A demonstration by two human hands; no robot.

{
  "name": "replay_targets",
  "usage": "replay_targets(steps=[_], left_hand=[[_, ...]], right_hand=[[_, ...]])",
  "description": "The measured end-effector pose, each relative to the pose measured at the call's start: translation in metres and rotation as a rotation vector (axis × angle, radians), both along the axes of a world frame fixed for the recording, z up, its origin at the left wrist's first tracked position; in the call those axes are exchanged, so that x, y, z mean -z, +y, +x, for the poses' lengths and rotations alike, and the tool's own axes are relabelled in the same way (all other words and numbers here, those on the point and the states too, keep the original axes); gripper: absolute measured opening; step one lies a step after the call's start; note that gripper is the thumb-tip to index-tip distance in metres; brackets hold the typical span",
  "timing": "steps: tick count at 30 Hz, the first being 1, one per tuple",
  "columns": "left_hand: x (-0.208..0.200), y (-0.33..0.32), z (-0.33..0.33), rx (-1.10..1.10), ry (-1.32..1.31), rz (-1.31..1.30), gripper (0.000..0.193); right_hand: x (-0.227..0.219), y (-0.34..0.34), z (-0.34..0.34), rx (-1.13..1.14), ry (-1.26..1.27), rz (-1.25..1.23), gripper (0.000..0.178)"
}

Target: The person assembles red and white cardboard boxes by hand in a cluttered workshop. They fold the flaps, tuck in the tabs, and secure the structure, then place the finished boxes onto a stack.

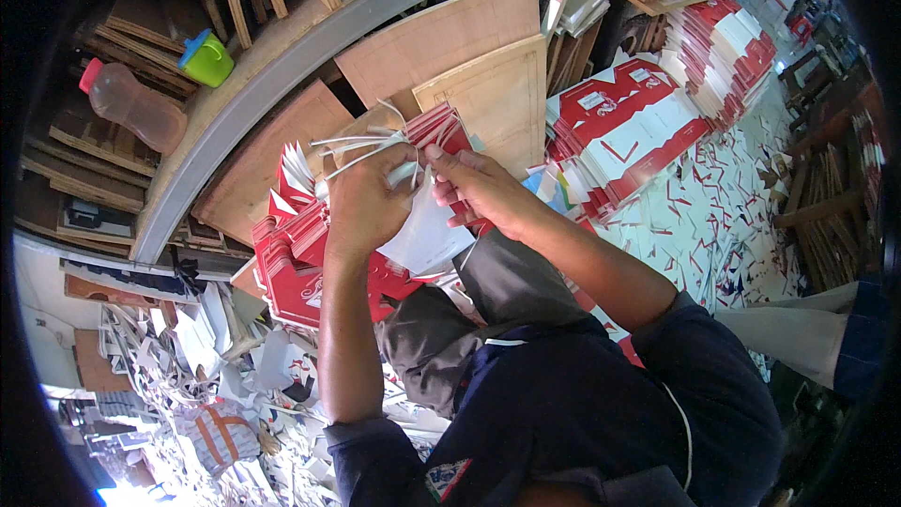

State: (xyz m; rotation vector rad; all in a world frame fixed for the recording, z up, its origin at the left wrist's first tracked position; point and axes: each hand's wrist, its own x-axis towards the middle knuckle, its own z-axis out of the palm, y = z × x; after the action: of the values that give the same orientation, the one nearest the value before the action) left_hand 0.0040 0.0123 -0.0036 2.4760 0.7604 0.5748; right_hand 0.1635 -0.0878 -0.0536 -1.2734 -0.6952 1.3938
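Leftward, red die-cut cards (pixel 293 274) lie stacked beside my left hand (pixel 368 202), its grip clamped on thin white paper strips (pixel 355 144) fanning out above it. Just beside, my right hand (pixel 488 190) curls below a red card bundle (pixel 445 122), its hold unclear; red-and-white card stacks (pixel 648 158) sit farther right.

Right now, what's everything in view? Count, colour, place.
Strips: several, white, upper centre
Sheet: at least one, white, centre
Flat cards: many, red and white, centre left
Card stacks: at least two, red and white, upper right
Large boards: several, tan, upper centre
Shelved boards: many, brown, upper left
Bottle: one, clear, red lid, upper left
Container: one, green, blue lid, beside bottle
Scraps: uncountable, mostly white, right and lower left
Left hand: one, bare, holding strips
Right hand: one, bare, beside the left
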Motion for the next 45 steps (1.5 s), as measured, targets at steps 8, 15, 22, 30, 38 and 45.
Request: replay_targets(steps=[8,15,22,30,38,45], left_hand=[[-0.002,0.003,-0.002,0.013,0.013,0.009,0.022],[-0.002,-0.003,0.009,-0.019,-0.036,0.180,0.037],[-0.008,-0.012,0.019,-0.260,-0.076,0.244,0.045],[0.019,0.002,0.031,-0.266,0.070,0.404,0.047],[0.020,0.019,0.029,-0.348,0.161,0.347,0.055],[0.008,0.008,0.036,-0.244,0.258,0.408,0.059]], right_hand=[[0.027,0.004,-0.006,0.181,-0.175,0.268,0.037],[0.007,-0.004,0.004,0.094,-0.581,0.207,0.030],[0.001,-0.003,0.010,0.018,-0.910,0.045,0.042],[0.023,0.009,-0.001,0.304,-1.110,0.437,0.039],[0.042,-0.019,-0.017,0.306,-0.945,0.801,0.025],[-0.107,0.030,0.007,0.644,-0.868,1.262,0.042]])
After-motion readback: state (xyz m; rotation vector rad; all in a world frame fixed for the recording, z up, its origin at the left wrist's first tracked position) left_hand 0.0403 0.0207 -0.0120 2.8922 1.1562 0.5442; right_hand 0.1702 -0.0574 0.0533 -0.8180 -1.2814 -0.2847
